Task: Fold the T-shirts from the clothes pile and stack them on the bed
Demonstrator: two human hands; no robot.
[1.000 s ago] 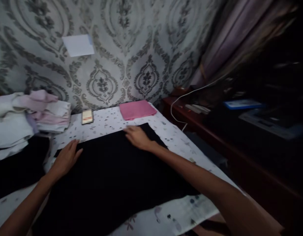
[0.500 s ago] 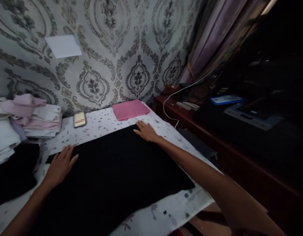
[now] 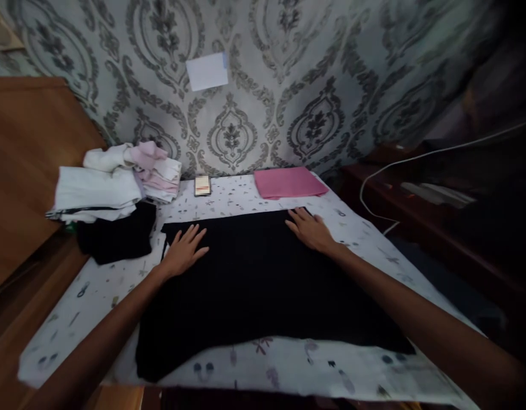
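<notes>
A black garment (image 3: pixel 254 285) lies spread out on a white patterned sheet (image 3: pixel 229 364); I cannot tell its exact kind. My left hand (image 3: pixel 184 250) rests flat on its far left corner, fingers spread. At the far right corner my right hand (image 3: pixel 309 229) also lies flat on the black cloth, fingers apart. Neither hand grips anything. Beyond my right hand is a folded pink cloth (image 3: pixel 290 183), apart from the black garment.
Folded white and pink clothes (image 3: pixel 96 188) are piled at the back left, with a folded black cloth (image 3: pixel 118 233) in front. A small card-like object (image 3: pixel 202 185) lies near the wall. Wooden furniture (image 3: pixel 36 171) borders the left; a white cable (image 3: pixel 365 193) hangs at right.
The view has swung to the left, bringing the wooden furniture into sight. Both hands stay flat on the black garment, near the same far corners.
</notes>
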